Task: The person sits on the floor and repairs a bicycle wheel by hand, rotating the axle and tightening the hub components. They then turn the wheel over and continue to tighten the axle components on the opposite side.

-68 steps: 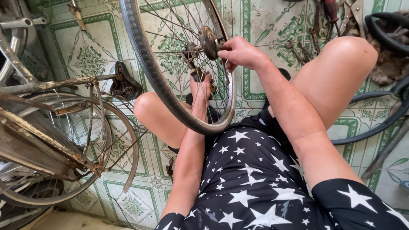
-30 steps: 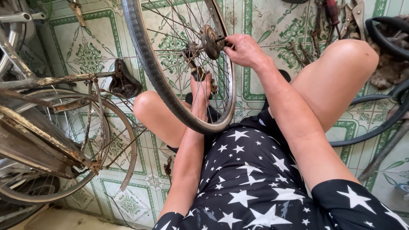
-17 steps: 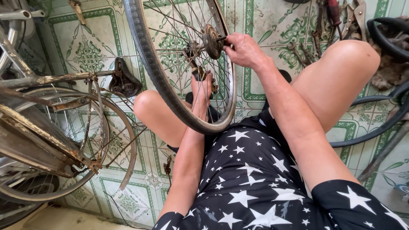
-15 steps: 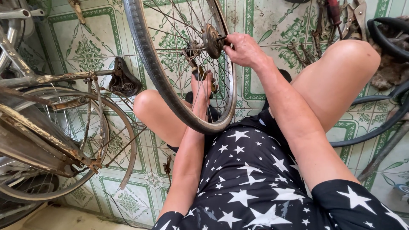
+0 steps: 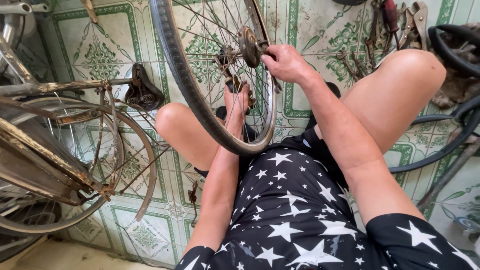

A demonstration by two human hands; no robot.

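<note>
Person seated on a green-patterned tile floor [image 5: 130, 35], knees apart, a bicycle wheel [image 5: 200, 100] standing upright between them with its rim resting near the lap. Right hand [image 5: 284, 62] is at the wheel's centre, fingers closed on the end of the axle just beside the rusty sprocket [image 5: 248, 46]; grip is narrow, pinched round the small part, thumb side toward the sprocket. Left hand [image 5: 236, 102] is behind the spokes on the far side of the wheel, fingers pointing up toward the hub; spokes and rim cover it, so I cannot tell whether it is clamped on something or just bracing there. Left forearm passes under the rim, right forearm runs over the outside of it. Tyre on the wheel looks worn, spokes thin and mostly straight. To the left, an old rusty bicycle [image 5: 60, 150] lies on its side, its black saddle [image 5: 142, 92] close to the left knee but apart from it. Top right, a heap of hand tools [image 5: 395, 25], pliers and spanners, sits on the tiles beyond the right knee. A black tyre [image 5: 450, 45] lies at the far right, next to the tools. Shorts are black with white stars.
</note>
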